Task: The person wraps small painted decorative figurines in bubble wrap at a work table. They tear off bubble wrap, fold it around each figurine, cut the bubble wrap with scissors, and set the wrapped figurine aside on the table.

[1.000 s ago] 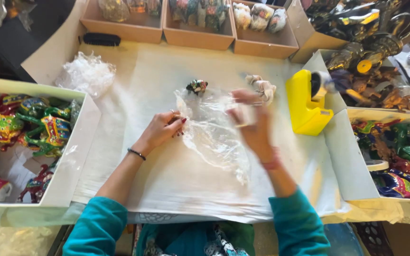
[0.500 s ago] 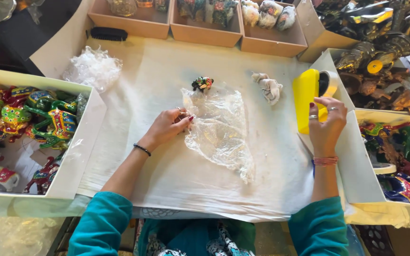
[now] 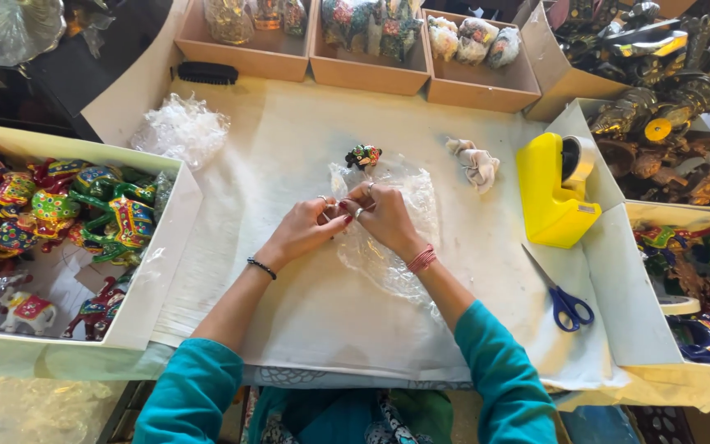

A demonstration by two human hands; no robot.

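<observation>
The wrapping looks barely begun: the small painted figurine (image 3: 363, 155) stands bare at the far edge of the clear plastic sheet (image 3: 388, 238), which lies spread flat on the desk (image 3: 289, 140). Both the left hand (image 3: 306, 230) and the right hand (image 3: 384, 215) meet over the sheet's near-left part, fingers (image 3: 347, 210) curled together on something too small to identify, perhaps tape. The figurine sits at about 12 o'clock from them, near but untouched.

One head-worn camera looks steeply down from above the person's chest, facing forward across the paper-covered table (image 3: 289, 131). Close range: forearms fill the lower frame, trays cut off at edges. No second view.
</observation>
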